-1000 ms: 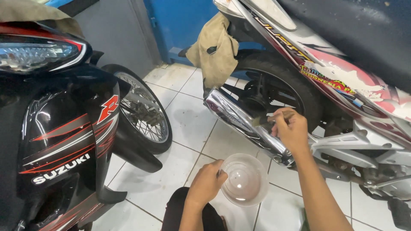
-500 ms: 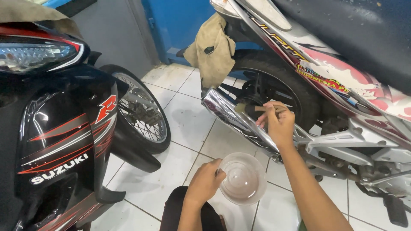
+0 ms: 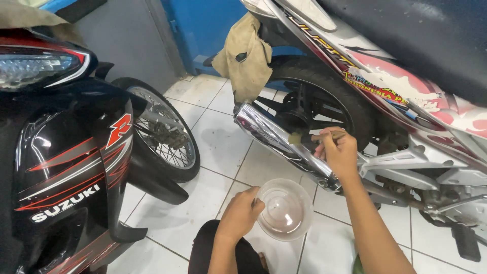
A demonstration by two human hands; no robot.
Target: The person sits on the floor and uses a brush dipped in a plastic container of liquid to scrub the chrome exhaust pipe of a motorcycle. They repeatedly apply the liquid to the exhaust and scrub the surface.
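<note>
Left hand (image 3: pixel 238 215) fingers are gripping the near-left rim of the clear bowl (image 3: pixel 285 212), keeping it low over the tiled floor (image 3: pixel 223 142) within reach, while farther right the right hand (image 3: pixel 339 151) is pinching a brush (image 3: pixel 309 137), bristles pointing at the chrome exhaust (image 3: pixel 276 137).

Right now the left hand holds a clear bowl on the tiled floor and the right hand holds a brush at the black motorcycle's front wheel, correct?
Not quite. The head view shows the right hand holding the brush at the chrome exhaust of the other motorcycle. The left hand does hold the clear bowl.
</note>
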